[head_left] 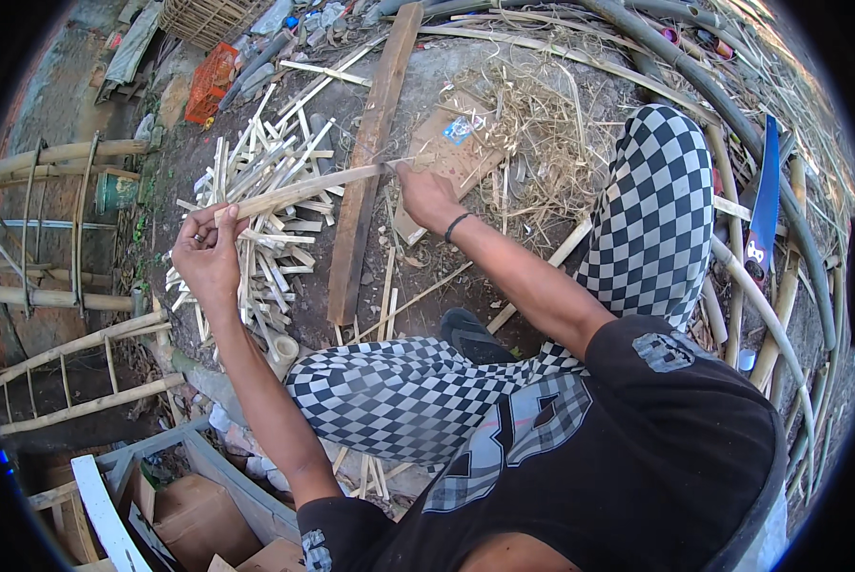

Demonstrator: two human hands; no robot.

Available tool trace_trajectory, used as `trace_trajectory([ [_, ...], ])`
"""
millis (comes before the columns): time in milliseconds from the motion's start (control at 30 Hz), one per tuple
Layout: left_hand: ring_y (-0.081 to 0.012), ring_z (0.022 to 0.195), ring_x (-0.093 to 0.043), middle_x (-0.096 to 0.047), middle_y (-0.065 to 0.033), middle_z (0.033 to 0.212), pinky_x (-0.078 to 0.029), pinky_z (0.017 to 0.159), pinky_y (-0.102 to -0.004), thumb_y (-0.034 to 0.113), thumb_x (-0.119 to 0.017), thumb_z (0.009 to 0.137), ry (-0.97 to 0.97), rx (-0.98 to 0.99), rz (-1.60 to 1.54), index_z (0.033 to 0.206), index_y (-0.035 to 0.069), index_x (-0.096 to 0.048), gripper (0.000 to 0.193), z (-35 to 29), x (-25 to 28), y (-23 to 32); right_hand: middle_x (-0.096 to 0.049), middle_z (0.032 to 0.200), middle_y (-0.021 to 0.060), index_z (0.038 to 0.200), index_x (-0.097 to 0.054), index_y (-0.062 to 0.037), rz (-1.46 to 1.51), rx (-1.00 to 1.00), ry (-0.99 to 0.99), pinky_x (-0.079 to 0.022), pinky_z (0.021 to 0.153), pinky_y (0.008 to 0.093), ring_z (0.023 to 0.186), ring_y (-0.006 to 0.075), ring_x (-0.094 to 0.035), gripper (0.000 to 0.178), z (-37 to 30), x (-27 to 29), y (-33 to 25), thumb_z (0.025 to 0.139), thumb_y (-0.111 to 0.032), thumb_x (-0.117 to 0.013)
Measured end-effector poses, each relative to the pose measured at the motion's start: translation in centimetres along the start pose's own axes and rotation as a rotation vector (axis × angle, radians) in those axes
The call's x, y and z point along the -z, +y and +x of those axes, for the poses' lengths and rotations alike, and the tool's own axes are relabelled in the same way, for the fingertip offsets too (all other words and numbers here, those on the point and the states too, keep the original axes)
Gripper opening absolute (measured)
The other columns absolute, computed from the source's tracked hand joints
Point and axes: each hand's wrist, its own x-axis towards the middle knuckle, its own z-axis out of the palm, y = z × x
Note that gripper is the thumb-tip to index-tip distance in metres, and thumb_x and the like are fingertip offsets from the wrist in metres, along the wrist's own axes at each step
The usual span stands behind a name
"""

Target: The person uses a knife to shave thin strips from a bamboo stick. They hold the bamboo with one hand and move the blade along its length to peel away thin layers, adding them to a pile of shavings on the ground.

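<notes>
Bamboo strip (303,193) stretched left of the frame's upper centre, long axis slanting gently up rightward; my left hand (206,257) pinched its lower end, my right hand (431,200) curled by the other, gripping what I couldn't tell.

Outdoor work yard, bamboo poles (113,150), shavings (553,133)

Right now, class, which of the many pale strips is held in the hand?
The long strip gripped at one end by the left hand and reaching across the brown plank; the heaped strips lie on the ground.
</notes>
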Motion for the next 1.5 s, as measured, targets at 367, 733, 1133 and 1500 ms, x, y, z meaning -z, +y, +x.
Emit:
trace_trajectory([
  [367,-0.0176,0.084,-0.069,-0.067,-0.0143,0.094,-0.063,0.078,-0.0287,0.000,-0.068,0.091,-0.044,0.090,-0.015,0.101,-0.010,-0.062,0.016,-0.1,-0.2,1.1,-0.066,0.115,0.0255,0.129,-0.053,-0.0034,-0.027,-0.300,-0.077,-0.050,0.094,0.0501,0.110,0.0422,-0.064,0.039,0.3,-1.6,7.1,0.092,-0.012,-0.050],
  [733,-0.0208,0.087,-0.072,-0.071,-0.0164,0.104,-0.059,0.076,-0.0303,0.000,-0.068,0.090,-0.125,-0.054,-0.035,0.104,-0.005,-0.066,0.015,0.4,0.4,0.9,-0.066,0.094,0.0304,0.116,-0.056,-0.0003,0.278,-0.056,0.067,-0.049,0.085,0.0562,0.094,0.0484,-0.063,0.029,-2.8,4.4,-1.4,0.097,-0.021,-0.049],
  [1133,-0.0158,0.100,-0.066,-0.069,-0.0150,0.111,-0.054,0.092,-0.0297,0.000,-0.067,0.091,-0.179,-0.157,-0.045,0.098,-0.001,-0.063,0.008,0.7,-0.4,0.0,-0.065,0.084,0.0298,0.107,-0.056,0.0026,0.633,-0.058,-0.018,-0.049,0.080,0.0551,0.085,0.0472,-0.064,0.026,-4.8,5.2,-4.0,0.098,-0.019,-0.047],
  [1500,-0.0151,0.095,-0.069,-0.071,-0.0171,0.109,-0.054,0.086,-0.0267,0.001,-0.066,0.093,-0.159,-0.168,-0.054,0.098,-0.003,-0.065,0.007,0.1,-2.1,1.4,-0.062,0.069,0.0275,0.106,-0.052,0.0012,0.403,0.279,0.120,-0.050,0.068,0.0566,0.070,0.0493,-0.063,0.019,-8.6,7.2,-9.9,0.096,-0.014,-0.049],
])
